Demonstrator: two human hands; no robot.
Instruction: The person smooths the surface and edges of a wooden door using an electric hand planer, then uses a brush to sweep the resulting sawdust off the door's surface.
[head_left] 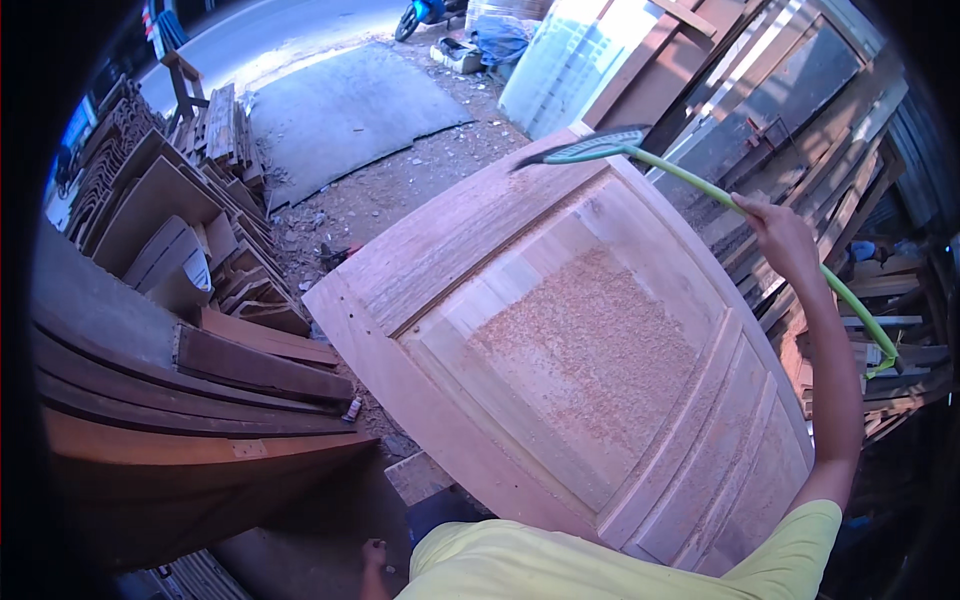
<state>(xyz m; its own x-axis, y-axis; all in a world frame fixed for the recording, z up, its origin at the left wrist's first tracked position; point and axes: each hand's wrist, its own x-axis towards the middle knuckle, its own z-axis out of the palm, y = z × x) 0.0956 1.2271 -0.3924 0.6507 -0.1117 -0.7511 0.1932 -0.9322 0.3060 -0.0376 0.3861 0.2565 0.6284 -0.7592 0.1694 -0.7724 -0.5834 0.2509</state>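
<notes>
My right hand [782, 236] is closed around the green handle of a broom [690, 178], with the arm stretched out over the right side. The broom's green head and dark bristles rest at the far end of a wooden panelled door [460, 425]. This door lies flat in front of me. Wood shavings [600, 345] cover much of its large recessed panel, and more dust sits along the mouldings at its near end. Low at the left of my body, my left hand [375, 556] hangs with curled fingers; what they hold, if anything, is too small to make out.
Curved boards [190, 440] and stacked wood offcuts [190, 230] crowd the left. A grey sheet [350, 115] lies on the littered ground beyond the door. Leaning panels [590, 60] and long planks [840, 150] line the right. A motorbike wheel [407, 22] shows at the far edge.
</notes>
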